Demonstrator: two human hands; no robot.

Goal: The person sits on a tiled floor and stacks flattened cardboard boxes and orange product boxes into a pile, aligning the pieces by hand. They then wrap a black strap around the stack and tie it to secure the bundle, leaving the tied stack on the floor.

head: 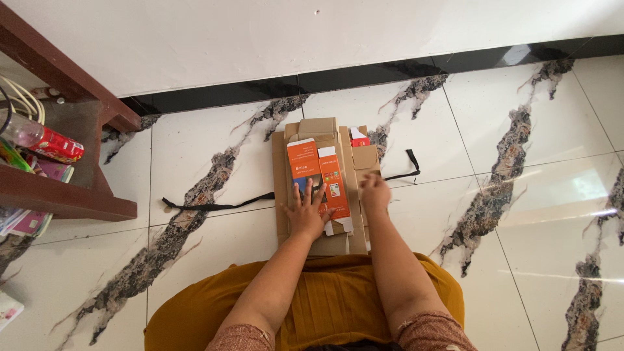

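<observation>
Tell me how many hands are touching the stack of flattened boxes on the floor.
2. The left hand lies flat, fingers spread, on the orange flattened box atop the cardboard stack. The right hand rests on the stack's right edge, blurred.

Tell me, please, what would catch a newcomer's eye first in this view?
Most striking is the orange flattened carton lying on a stack of flattened cardboard blanks in the middle of the white, dark-veined tile floor. The left hand presses flat on the carton with fingers spread, while the right hand rests beside it on the stack. A black strap runs under the stack, and a wooden shelf with a bottle stands at far left.
</observation>
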